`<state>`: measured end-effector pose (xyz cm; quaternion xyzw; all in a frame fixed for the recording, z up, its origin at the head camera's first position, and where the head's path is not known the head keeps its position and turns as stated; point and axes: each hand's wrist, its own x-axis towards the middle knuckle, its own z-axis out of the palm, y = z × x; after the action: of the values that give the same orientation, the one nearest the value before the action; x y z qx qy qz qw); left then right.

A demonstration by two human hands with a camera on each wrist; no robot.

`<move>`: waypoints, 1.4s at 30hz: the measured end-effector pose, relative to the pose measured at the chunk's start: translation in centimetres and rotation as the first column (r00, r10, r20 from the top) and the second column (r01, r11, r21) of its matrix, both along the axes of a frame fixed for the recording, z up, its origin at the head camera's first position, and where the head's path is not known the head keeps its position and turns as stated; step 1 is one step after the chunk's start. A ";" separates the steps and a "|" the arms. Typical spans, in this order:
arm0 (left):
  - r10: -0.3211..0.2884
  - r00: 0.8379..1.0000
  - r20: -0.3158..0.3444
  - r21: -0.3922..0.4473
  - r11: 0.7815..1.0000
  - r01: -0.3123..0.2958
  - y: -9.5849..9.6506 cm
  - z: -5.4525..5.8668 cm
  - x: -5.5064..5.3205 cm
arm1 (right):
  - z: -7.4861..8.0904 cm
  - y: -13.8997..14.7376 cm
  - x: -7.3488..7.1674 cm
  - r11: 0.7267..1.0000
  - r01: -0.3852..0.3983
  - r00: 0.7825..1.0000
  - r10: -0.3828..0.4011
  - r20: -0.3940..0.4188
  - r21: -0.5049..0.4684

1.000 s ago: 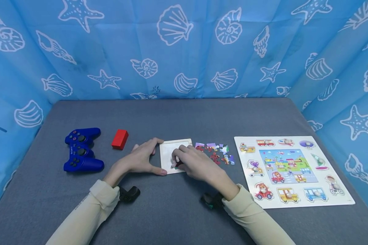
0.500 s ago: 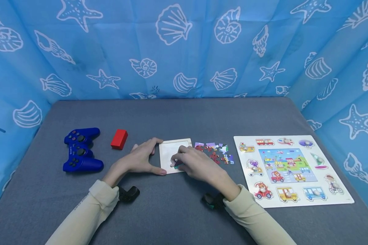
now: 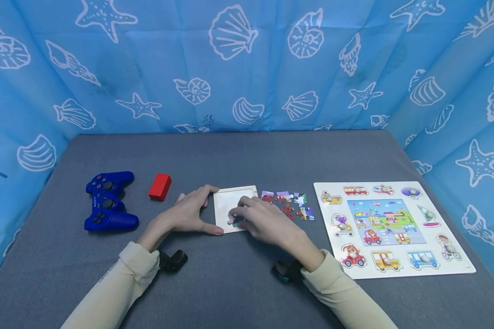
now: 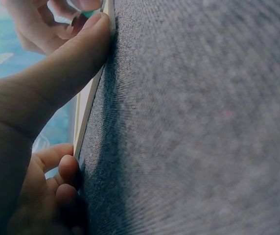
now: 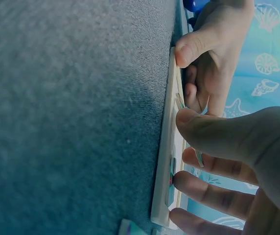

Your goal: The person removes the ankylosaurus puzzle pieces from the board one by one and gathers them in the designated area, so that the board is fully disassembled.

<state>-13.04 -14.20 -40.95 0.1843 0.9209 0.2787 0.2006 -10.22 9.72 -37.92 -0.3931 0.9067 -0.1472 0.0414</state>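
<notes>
A small square wooden puzzle tray with a pale inside lies in front of me. My left hand grips its left side, thumb on the near corner and fingers at the far one. Over the tray, my right hand pinches a jigsaw piece between thumb and fingers, mostly hidden in the head view. In the right wrist view the piece's thin edge shows behind the thumb, and another piece lies in the tray under the fingers. Loose jigsaw pieces lie just right of the tray.
A large white peg puzzle board with vehicle shapes lies on the right. To the left are a red block and a blue game controller. A grey cloth covers the table; a blue shell-print curtain hangs behind.
The right fingers have turned the jigsaw piece slightly over the tray, and its visible part looks different. The left hand and the tray stay in place.
</notes>
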 end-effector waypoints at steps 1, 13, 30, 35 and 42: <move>0.000 1.000 -0.001 0.001 1.000 0.000 0.0 0.0 0.0 | 0.0 0.0 0.0 1.000 0.001 1.000 -0.001 0.000 0.000; -0.003 1.000 -0.024 0.017 1.000 0.004 -0.1 -0.1 0.1 | -0.1 0.6 0.6 1.000 0.019 1.000 -0.019 -0.009 0.024; -0.004 1.000 -0.023 0.001 1.000 0.004 0.1 0.0 0.1 | 0.3 2.9 1.3 0.999 0.040 0.998 -0.041 -0.036 -0.027; -0.006 1.000 -0.022 0.004 1.000 0.006 0.2 0.0 0.1 | 0.4 4.9 1.4 0.995 0.100 0.995 -0.100 -0.006 -0.021; 0.002 1.000 -0.020 0.009 1.000 -0.002 0.2 0.0 0.2 | 0.7 7.7 1.8 0.984 0.175 0.984 -0.176 -0.023 -0.039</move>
<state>-12.88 -14.05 -40.92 0.1871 0.9218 0.2811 0.1904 -8.39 17.44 -37.21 -0.3142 0.9354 -0.1618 0.0093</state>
